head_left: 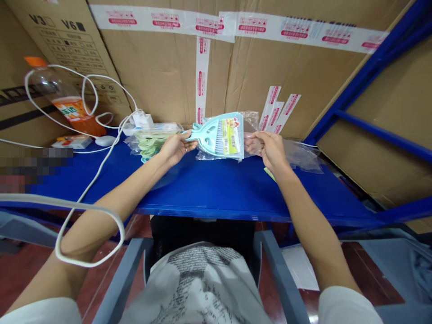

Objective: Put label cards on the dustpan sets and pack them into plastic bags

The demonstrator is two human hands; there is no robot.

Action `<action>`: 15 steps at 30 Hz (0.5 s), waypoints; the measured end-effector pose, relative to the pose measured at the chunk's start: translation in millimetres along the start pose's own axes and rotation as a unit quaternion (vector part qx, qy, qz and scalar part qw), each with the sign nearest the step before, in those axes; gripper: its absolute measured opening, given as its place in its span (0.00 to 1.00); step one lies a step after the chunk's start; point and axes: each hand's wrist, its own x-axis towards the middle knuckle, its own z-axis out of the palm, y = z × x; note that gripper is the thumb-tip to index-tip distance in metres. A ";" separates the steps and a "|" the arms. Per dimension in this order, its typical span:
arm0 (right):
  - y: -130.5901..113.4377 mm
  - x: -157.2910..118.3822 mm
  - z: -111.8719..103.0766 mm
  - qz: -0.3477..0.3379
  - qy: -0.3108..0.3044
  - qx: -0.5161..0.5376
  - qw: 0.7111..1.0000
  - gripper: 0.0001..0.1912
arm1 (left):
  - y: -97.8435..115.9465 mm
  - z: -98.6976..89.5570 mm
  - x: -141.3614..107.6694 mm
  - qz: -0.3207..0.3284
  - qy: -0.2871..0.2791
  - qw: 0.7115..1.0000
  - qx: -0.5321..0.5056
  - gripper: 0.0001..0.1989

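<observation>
A light blue dustpan with a small brush nested in it is held level above the table. My left hand is closed around its handle end, thumb on top. A yellow-green label card lies over the pan's wide end. My right hand pinches a clear plastic bag beside that wide end; whether the pan is inside the bag I cannot tell. Just left of my left hand lies a pile of green and blue dustpan sets in clear wrapping.
Loose clear bags lie on the blue table at right. An orange drink bottle, a white cable and a white adapter are at left. Cardboard boxes stand behind; a blue metal frame rises at right.
</observation>
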 end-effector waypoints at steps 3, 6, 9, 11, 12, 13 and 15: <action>-0.2 0.8 -3.0 -0.002 0.010 -0.011 1.000 0.14 | -0.6 1.1 -0.5 0.005 -0.003 1.000 -0.001 0.10; -1.6 -0.6 -5.9 -0.025 0.011 -0.008 1.000 0.25 | -2.3 0.5 -0.2 0.009 -0.007 1.000 0.011 0.11; -1.5 -3.1 -7.3 -0.039 -0.025 -0.014 0.999 0.33 | -4.6 -0.7 0.2 0.018 -0.015 0.999 0.024 0.12; 0.8 -4.1 -7.0 -0.028 -0.057 -0.023 0.998 0.37 | -6.0 -0.5 -0.5 0.023 -0.019 0.999 0.032 0.12; 2.6 -4.3 -6.6 -0.021 -0.070 -0.029 0.997 0.40 | -6.6 0.1 -1.2 0.024 -0.021 0.999 0.035 0.12; 4.5 -4.4 -5.9 -0.015 -0.081 -0.034 0.996 0.43 | -7.1 1.0 -2.1 0.025 -0.021 0.999 0.038 0.13; 8.2 -4.5 -4.4 -0.009 -0.096 -0.046 0.994 0.49 | -7.7 3.0 -4.2 0.026 -0.021 0.999 0.043 0.14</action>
